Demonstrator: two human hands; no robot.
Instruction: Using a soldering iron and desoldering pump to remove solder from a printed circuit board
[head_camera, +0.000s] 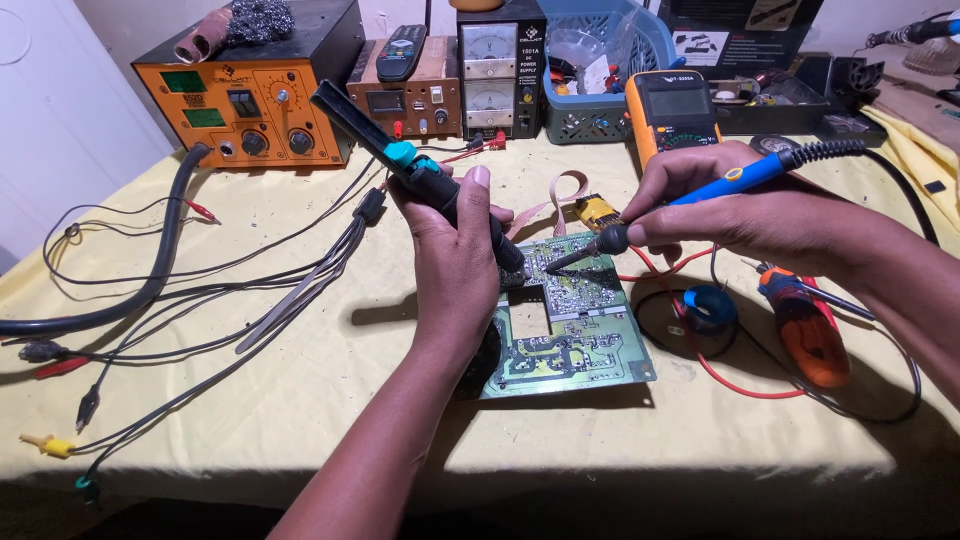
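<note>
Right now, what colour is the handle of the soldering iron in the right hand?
Blue, with a black grip, on the soldering iron; the head view shows it.

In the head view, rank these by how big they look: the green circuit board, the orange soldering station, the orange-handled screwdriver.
1. orange soldering station
2. green circuit board, possibly flattered by nearness
3. orange-handled screwdriver, clearly smallest

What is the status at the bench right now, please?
Left hand grips desoldering pump, nozzle on circuit board. Right hand holds soldering iron, tip on board. Orange screwdriver lies beside.
</note>
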